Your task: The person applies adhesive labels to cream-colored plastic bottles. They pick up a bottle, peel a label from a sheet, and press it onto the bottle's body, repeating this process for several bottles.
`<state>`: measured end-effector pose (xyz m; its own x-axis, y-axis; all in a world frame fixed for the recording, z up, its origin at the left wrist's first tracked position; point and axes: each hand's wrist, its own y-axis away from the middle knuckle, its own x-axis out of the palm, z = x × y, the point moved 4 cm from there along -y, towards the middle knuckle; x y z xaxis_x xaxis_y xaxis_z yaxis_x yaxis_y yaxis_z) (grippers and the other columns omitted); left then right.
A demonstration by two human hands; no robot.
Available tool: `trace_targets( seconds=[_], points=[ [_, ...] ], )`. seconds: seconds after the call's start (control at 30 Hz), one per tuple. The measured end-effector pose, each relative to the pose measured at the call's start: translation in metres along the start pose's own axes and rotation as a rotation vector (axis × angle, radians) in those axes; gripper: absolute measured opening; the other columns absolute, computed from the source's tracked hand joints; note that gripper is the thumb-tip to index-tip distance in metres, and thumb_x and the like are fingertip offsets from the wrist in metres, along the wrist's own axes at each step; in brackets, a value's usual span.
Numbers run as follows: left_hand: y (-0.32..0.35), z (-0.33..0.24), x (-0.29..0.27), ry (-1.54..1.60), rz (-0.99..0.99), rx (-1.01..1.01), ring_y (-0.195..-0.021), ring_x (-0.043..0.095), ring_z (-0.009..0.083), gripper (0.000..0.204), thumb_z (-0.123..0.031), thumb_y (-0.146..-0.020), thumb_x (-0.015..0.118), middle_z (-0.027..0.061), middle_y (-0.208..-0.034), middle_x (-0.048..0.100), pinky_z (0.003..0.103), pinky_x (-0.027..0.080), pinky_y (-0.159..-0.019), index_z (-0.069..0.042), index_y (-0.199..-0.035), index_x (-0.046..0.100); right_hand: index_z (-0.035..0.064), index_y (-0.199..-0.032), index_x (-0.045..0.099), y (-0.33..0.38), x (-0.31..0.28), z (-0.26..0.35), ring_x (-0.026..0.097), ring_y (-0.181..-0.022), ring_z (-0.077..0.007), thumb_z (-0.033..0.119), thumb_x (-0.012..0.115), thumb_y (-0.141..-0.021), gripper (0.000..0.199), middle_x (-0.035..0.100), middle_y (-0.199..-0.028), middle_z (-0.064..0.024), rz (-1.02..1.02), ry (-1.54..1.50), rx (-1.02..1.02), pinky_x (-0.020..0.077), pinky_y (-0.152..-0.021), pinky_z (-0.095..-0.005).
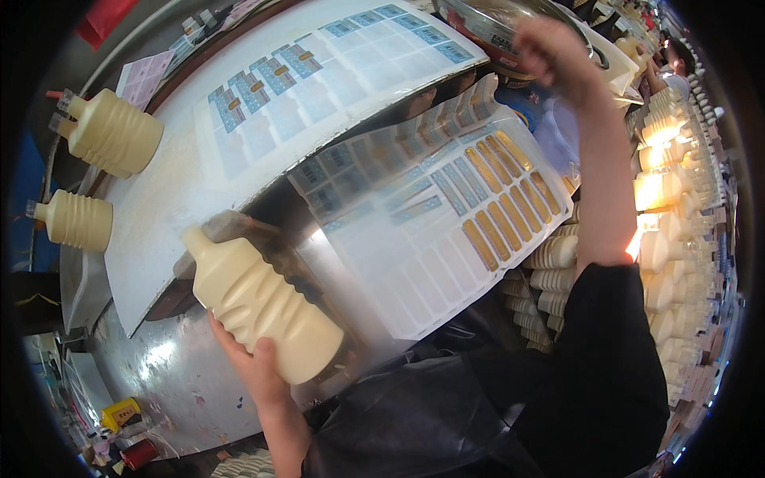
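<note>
1. Presently, the left hand (263,374) holds a cream bottle (267,307); the thumb presses one side and the other fingers pass partly out of sight behind it.
2. The bottle is at near left of centre, above the metal table (187,374). It is tilted, its neck toward the far left and its base toward the near right.
3. The right hand (556,62) is raised at the far right, near a metal basin (488,41). Its fingers appear curled but blurred; whether they hold anything cannot be told.
4. A white board (151,215) slants across the far left, bearing a sheet of blue labels (351,88).
5. On the board's near right side lies a sheet of gold labels (414,279).
6. Ribbed bottles (119,131) stand at the far left.
7. Stacked bottles (657,279) fill the right side; another person (677,76) is visible at far right.
8. A yellow box (119,414) sits at near left.
</note>
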<state>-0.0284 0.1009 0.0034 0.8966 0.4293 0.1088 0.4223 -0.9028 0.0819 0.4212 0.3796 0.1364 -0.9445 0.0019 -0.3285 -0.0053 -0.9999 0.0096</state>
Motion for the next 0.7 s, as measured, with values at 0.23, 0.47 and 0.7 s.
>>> trace_targets(
  seconds=[0.23, 0.47, 0.7],
  points=[
    [-0.006, 0.002, 0.001, -0.013, 0.025, 0.015, -0.138, 0.045, 0.0283, 0.100, -0.023, -0.083, 0.073, 0.0166, -0.154, 0.040, 0.041, 0.038, -0.115, 0.000, -0.162, 0.015, 0.0060, -0.103, 0.078, 0.121, 0.131, -0.090, 0.070, -0.087, -0.0345, 0.014, 0.068, -0.088, 0.019, 0.073, -0.097, -0.0136, 0.407, 0.677, -0.328, 0.0551, -0.078, -0.0432],
    [-0.004, -0.001, 0.002, 0.000, 0.043, 0.016, -0.139, 0.044, 0.0281, 0.099, -0.023, -0.086, 0.075, 0.0176, -0.153, 0.041, 0.041, 0.036, -0.116, 0.000, -0.162, 0.016, -0.0046, -0.130, 0.058, 0.225, 0.157, -0.103, 0.068, -0.081, -0.0395, 0.006, 0.056, -0.089, 0.043, 0.063, -0.088, -0.0200, 0.347, 1.071, -0.183, 0.0548, -0.070, -0.0484],
    [-0.002, -0.016, 0.007, -0.051, 0.036, -0.013, -0.135, 0.048, 0.0269, 0.096, -0.016, -0.085, 0.075, 0.0176, -0.152, 0.043, 0.038, 0.038, -0.114, 0.001, -0.161, 0.019, -0.0055, -0.124, 0.062, 0.297, 0.137, -0.108, 0.068, -0.072, -0.0346, 0.005, 0.058, -0.089, 0.037, 0.065, -0.084, -0.0189, 0.226, 0.919, -0.196, 0.0543, -0.064, -0.0453]
  ],
)
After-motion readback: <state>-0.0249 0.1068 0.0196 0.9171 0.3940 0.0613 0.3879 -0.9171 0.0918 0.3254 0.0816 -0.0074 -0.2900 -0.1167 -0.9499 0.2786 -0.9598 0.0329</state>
